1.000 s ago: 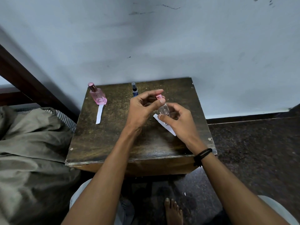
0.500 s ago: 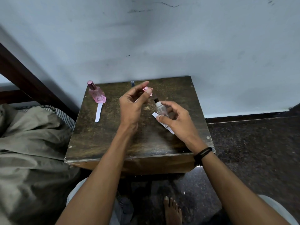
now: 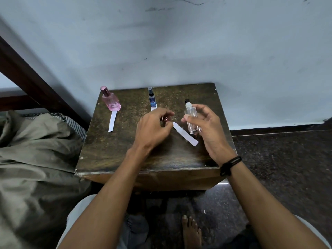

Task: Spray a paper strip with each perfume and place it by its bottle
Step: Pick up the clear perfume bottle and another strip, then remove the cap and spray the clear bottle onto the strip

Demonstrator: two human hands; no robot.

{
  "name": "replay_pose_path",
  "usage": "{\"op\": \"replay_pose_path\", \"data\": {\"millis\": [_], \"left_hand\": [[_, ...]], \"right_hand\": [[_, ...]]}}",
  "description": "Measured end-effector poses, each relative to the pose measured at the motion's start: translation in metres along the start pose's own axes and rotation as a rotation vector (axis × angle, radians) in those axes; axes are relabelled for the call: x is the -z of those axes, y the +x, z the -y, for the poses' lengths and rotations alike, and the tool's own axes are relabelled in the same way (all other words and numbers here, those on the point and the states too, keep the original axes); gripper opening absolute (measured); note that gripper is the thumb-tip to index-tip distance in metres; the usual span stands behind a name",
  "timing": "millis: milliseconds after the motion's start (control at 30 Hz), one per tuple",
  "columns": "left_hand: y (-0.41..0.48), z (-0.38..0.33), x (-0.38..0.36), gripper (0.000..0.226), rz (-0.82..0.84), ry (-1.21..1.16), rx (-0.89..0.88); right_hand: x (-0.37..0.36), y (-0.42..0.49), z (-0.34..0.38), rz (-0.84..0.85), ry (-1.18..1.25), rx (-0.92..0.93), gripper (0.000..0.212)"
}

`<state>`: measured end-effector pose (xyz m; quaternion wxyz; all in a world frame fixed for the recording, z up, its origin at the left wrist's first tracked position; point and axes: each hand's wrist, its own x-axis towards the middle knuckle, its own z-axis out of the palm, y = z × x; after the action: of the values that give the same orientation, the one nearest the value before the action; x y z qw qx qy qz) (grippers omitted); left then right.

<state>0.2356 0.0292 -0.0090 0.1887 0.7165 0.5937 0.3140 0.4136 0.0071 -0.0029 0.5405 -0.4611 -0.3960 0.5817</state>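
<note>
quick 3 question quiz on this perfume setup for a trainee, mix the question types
1. True or false: the right hand grips the clear bottle.
2. Which bottle stands farthest to the person's left? A) pink bottle B) blue bottle C) clear bottle
3. Fill in: the left hand holds a small ___ in its curled fingers.
Key: 1 true; 2 A; 3 cap.

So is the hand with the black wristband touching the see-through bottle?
Touching. The head view shows the right hand gripping the clear bottle, thumb on its front and fingers curled behind it.
</note>
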Motion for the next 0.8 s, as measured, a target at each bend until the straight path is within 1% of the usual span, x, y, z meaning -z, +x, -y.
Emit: {"op": "replay_pose_path", "data": {"millis": [67, 167, 300, 500, 600, 700, 800], "left_hand": [[-0.005, 0.004, 0.003, 0.03, 0.038, 0.105, -0.031], [-0.01, 0.008, 0.006, 0.035, 0.096, 0.176, -0.048], [-0.012, 0.005, 0.005, 0.04, 0.165, 0.196, -0.071], [-0.012, 0.006, 0.006, 0.045, 0.201, 0.188, -0.092], [-0.012, 0.008, 0.007, 0.042, 0.196, 0.178, -0.09], [-0.009, 0.008, 0.003, 0.038, 0.146, 0.154, -0.089], [-0.006, 0.004, -0.008, 0.035, 0.113, 0.249, -0.112]], "right_hand": [[0.0, 0.001, 0.002, 0.005, 0.021, 0.014, 0.038], [0.002, 0.004, 0.004, -0.001, 0.063, 0.028, 0.043], [0.004, 0.004, 0.005, 0.002, 0.065, 0.032, 0.044], [0.002, 0.002, 0.005, -0.004, 0.022, 0.016, 0.04], [0.003, 0.003, 0.004, -0.006, 0.005, 0.013, 0.04], [0.003, 0.003, 0.005, -0.01, 0.007, 0.02, 0.04], [0.004, 0.003, 0.005, -0.011, 0.013, 0.036, 0.041]]}}
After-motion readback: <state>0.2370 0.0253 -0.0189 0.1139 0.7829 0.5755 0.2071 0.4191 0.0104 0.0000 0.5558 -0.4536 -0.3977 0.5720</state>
